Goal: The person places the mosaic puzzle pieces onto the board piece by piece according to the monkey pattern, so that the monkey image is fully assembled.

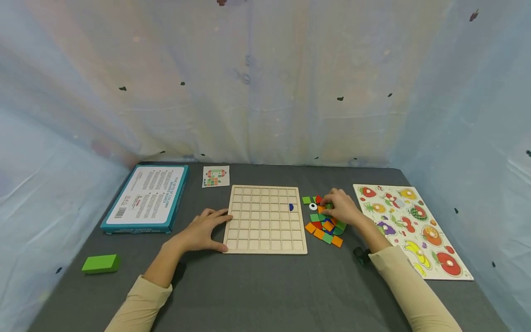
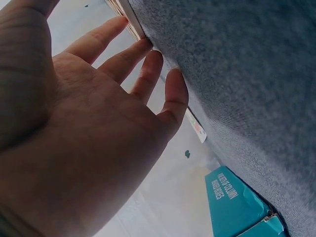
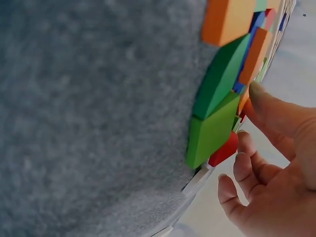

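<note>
My left hand (image 1: pixel 203 231) is spread at the left side of a square wooden grid board (image 1: pixel 265 220). Its fingertips touch the left edge, and the thumb lies by the near left corner. One dark blue half-round piece (image 1: pixel 291 207) sits in a cell toward the board's right side. My right hand (image 1: pixel 341 206) reaches over a pile of coloured pieces (image 1: pixel 318 233), thumb and forefinger apart among them. Close to those fingers in the right wrist view are an orange block (image 3: pixel 255 57), a green block (image 3: pixel 212 131) and a red piece (image 3: pixel 224 149).
A white ring-shaped piece (image 1: pixel 313 207) lies by the pile. Behind the board is a small pattern card (image 1: pixel 216 176). The teal box (image 1: pixel 143 198) and a green block (image 1: pixel 101 263) are at left. A fruit picture board (image 1: pixel 410 230) lies at right, a dark object (image 1: pixel 362 255) near the right wrist.
</note>
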`<state>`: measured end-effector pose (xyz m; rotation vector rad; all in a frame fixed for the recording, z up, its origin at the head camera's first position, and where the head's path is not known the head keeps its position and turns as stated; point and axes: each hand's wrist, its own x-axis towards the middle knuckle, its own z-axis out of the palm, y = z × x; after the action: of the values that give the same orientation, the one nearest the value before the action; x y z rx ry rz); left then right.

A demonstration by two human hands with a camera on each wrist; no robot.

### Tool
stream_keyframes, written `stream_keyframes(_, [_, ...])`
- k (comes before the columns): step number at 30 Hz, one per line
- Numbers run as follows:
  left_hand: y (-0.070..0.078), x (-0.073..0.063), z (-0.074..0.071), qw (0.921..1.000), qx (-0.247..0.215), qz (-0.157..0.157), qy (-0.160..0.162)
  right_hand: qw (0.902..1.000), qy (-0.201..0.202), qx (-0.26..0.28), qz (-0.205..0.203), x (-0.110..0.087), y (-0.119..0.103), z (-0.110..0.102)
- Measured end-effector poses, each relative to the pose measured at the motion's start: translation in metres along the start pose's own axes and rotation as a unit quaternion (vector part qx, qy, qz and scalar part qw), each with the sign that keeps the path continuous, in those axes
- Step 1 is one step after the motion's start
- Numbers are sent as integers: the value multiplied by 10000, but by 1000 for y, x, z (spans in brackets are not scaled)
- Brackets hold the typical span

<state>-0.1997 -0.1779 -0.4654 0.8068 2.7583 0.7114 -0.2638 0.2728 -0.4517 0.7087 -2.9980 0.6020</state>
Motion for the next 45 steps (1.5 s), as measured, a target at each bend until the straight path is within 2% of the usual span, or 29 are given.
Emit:
stream_keyframes(5, [0,1,-2,10000,10,21,7,9997,110,177,119,-1,0,1])
stream_keyframes(10, [0,1,-2,10000,-1,37,10,9960,128,852,244,-1,-3,1])
stream_keyframes(16, [-2,0,-1,10000,5,9,7,9797,94,2001,55,15,-15,-1])
stream_keyframes(20, [-4,-2,0,10000,20,-32,6,9681,-240,2471,-325,35,-35,1])
stream_keyframes(25, [-4,-4,-1,10000,38,0,78,9619,-737,2531,-728,62,-63,13])
stream_keyframes(29, [-3,-3,0,9999,17,54,107,9650,-885,2390,-624,74,-72,24])
stream_keyframes(34, [-3,-1,2,9999,31,91,113,9691,-902,2251,-461,74,-72,27])
stream_keyframes(45, [-2,-1,2,9999,30,76,93,9770,-807,1915,-467,68,-71,30])
